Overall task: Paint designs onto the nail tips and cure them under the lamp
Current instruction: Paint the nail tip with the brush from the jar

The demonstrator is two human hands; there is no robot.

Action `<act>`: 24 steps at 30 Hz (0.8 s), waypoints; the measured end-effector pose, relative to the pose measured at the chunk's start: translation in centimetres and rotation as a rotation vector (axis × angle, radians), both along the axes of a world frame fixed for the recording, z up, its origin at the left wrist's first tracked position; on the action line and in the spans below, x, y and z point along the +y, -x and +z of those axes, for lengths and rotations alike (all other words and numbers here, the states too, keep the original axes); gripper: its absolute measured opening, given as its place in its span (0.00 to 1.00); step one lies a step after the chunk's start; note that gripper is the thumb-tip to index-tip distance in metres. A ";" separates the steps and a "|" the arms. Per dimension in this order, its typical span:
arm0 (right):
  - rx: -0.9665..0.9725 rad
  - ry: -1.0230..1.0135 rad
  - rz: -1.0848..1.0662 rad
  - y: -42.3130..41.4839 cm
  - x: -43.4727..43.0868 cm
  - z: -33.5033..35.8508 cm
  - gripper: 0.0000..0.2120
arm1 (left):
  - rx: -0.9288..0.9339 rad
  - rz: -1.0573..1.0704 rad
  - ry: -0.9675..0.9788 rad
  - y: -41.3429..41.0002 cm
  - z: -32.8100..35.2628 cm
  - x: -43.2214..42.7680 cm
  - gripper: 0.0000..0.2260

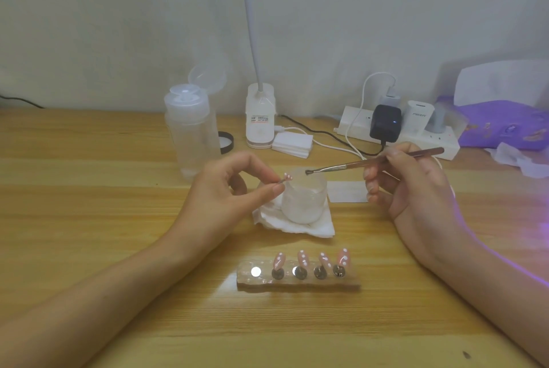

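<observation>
Smudge risk at the cup's rim
Left hand [234, 186] has a fine pinch grip, thumb and fingertip closed on the thin stick of a pink nail tip [288, 176] with white dots, held just beside the rim of the clear cup [303, 198]; right hand [413, 186] grips the brush [371, 162] like a pen, fingers curled round its shaft, the dark head over the cup's mouth and near the tip. A small slip of either hand could drag bristles across the dots, which are likely still wet, or nudge the cup off its tissue [312, 226]; the slim stick may twist in so light a pinch; four more dotted tips stand on the holder [297, 284] between the forearms, where a lowered wrist could knock them
</observation>
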State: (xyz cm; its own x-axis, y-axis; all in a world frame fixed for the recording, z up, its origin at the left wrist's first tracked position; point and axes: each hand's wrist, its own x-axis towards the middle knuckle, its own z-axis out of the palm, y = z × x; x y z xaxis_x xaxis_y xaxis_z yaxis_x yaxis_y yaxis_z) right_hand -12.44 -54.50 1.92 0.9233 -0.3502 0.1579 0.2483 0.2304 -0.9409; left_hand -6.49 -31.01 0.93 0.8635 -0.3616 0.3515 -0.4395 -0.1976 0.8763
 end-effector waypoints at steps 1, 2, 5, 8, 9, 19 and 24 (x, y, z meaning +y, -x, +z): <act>0.005 -0.003 0.004 0.0 0.0 0.0 0.08 | -0.001 0.000 -0.004 0.0 0.0 0.0 0.05; 0.006 0.002 0.008 0.0 0.0 0.0 0.08 | -0.002 0.000 -0.008 0.1 0.0 0.0 0.06; -0.008 0.047 0.023 0.0 0.0 0.0 0.08 | -0.012 -0.004 -0.012 0.1 0.1 0.0 0.06; -0.034 0.086 0.050 0.0 0.1 0.0 0.06 | -0.043 -0.007 -0.017 0.2 0.1 -0.1 0.06; -0.041 0.095 0.057 0.0 0.1 0.0 0.06 | -0.055 -0.008 -0.026 0.2 0.1 -0.2 0.06; -0.054 0.176 0.101 0.1 0.3 0.0 0.11 | -0.098 -0.011 -0.056 0.1 0.1 -0.2 0.06; -0.043 0.144 0.050 0.0 0.1 -0.1 0.11 | -0.093 -0.011 -0.052 0.1 0.0 -0.1 0.05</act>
State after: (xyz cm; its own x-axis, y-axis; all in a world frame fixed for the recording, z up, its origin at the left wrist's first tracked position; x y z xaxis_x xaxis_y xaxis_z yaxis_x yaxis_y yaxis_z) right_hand -12.45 -54.38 1.82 0.9303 -0.2745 0.2433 0.2809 0.1067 -0.9538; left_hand -6.58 -31.09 0.90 0.8237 -0.3909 0.4107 -0.5211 -0.2364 0.8201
